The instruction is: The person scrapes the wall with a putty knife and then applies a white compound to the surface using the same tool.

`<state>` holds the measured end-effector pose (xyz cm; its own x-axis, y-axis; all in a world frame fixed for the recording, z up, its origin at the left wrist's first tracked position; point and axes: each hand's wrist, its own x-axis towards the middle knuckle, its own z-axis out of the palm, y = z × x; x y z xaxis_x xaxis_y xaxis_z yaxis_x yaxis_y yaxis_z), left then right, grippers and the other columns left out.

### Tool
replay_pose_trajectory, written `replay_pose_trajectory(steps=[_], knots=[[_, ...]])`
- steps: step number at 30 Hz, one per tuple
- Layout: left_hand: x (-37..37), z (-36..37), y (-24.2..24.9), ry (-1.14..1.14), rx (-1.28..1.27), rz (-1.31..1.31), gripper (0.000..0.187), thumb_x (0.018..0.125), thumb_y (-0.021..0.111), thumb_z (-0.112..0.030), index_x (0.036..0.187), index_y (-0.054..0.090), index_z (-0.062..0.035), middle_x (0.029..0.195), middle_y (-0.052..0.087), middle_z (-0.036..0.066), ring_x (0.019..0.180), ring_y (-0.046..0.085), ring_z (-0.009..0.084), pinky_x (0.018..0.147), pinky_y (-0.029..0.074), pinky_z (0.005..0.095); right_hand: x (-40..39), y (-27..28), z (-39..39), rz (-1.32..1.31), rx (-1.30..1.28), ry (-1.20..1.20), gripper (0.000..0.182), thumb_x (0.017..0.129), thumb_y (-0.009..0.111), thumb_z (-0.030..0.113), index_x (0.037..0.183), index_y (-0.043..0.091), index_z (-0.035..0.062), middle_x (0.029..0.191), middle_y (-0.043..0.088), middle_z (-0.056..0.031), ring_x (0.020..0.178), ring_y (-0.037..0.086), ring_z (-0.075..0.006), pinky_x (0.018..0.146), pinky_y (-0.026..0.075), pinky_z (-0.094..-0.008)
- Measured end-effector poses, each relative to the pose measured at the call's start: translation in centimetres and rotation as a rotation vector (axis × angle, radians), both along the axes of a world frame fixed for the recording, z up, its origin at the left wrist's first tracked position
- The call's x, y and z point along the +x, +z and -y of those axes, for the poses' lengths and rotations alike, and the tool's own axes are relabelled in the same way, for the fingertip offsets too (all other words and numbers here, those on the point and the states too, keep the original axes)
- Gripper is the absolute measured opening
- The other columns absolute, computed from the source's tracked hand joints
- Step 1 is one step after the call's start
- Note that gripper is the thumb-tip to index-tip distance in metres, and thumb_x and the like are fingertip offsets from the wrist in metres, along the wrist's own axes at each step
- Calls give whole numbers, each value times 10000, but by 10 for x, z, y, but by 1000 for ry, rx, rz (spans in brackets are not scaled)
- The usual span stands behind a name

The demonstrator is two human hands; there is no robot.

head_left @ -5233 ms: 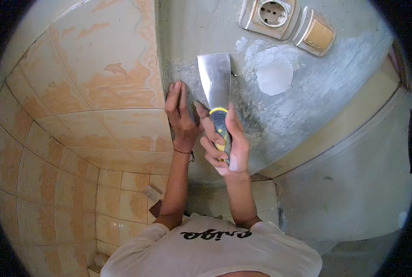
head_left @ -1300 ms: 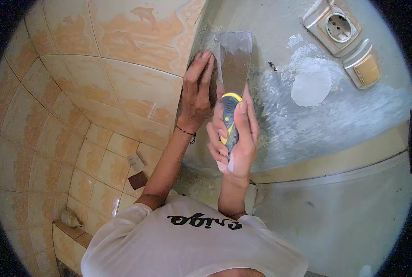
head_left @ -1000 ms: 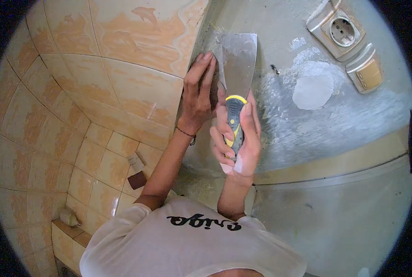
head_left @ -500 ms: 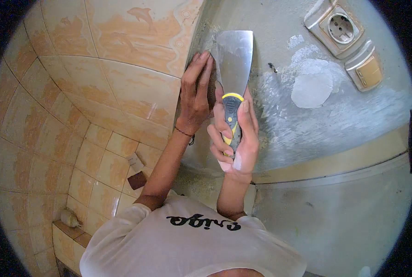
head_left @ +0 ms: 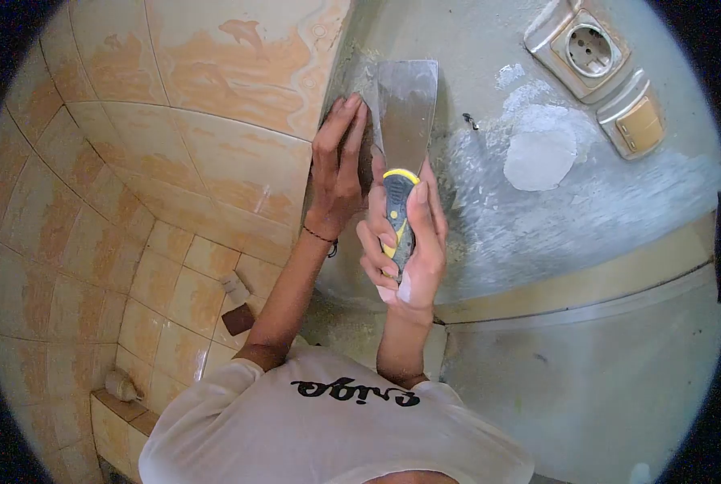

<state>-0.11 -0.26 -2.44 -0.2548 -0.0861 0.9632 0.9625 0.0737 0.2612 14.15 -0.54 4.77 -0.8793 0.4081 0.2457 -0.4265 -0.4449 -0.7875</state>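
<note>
- Glancing first to the left, cream-and-orange glossy wall tiles (head_left: 215, 161) end in a straight upright edge beside the grey-green plastered wall (head_left: 497, 48); a blade corner worked near that border would best be angled away from it, to spare the tile from chips.
- Just beside the tile edge, the left hand (head_left: 336, 173) lies on the plaster, fingers stretched out and close together. No object shows in its grasp, though its palm is hidden. As a brace it seems well placed, provided its fingertips stay out of the blade's path.
- Right of it, near but apart, the right hand (head_left: 426, 250) is wrapped round the black-and-yellow moulded handle (head_left: 395, 198) of a scraper with a wide, flat steel blade (head_left: 406, 105). The palm faces the camera and the thumb lies along the handle, which should help steer evenly. Whether the front edge touches the plaster cannot be told; a low angle and light, even pressure across its full width would suit this surface and avoid gouges.
- Farther right, a small dark hole (head_left: 470, 122) could catch a corner, so gentle strokes are wise there.
- Beyond, a smooth white patch (head_left: 540, 160) lies below the beige round-faced socket (head_left: 590, 50) and beige switch (head_left: 639, 125); both merit careful clearance.
</note>
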Motion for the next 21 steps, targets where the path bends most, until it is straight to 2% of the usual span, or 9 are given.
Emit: replay_pose_trajectory(steps=[3, 5, 12, 19, 21], knots=[[-1, 1, -2, 1, -2, -1, 495, 905, 595, 39, 1389, 508, -15, 1412, 474, 152, 1349, 440, 315, 1155, 369, 422, 1, -2, -2, -4, -40, 14, 496, 1084, 354, 331, 1527, 286, 120, 690, 401, -26, 382, 283, -50, 267, 223, -168], [-2, 1, -2, -10, -5, 2, 493, 905, 598, 36, 1387, 510, -15, 1412, 474, 150, 1346, 444, 313, 1153, 372, 420, 2, -1, -2, 7, 3, 8, 543, 1079, 379, 343, 1564, 234, 146, 665, 382, -16, 378, 305, -50, 289, 223, -186], [-1, 1, 0, 1, -4, 0, 460, 917, 588, 23, 1371, 528, -10, 1408, 478, 148, 1329, 464, 308, 1142, 390, 416, 1, -4, -5, 24, -7, 32, 553, 1076, 386, 351, 1562, 230, 136, 667, 384, -22, 378, 306, -47, 288, 223, -184], [-2, 1, 1, -2, 22, -16, 441, 930, 573, 11, 1368, 531, -11, 1404, 481, 158, 1323, 466, 312, 1141, 390, 415, -1, -4, -5, 16, -4, 20, 499, 1075, 395, 345, 1515, 309, 125, 686, 401, -23, 394, 326, -45, 294, 218, -179], [-3, 3, -3, 31, -42, -40, 577, 835, 647, -25, 1384, 487, 53, 1416, 467, 180, 1312, 467, 342, 1132, 401, 455, -3, -6, -7, 11, 1, 35, 500, 1075, 396, 347, 1516, 309, 129, 688, 405, -23, 398, 331, -46, 296, 217, -178]])
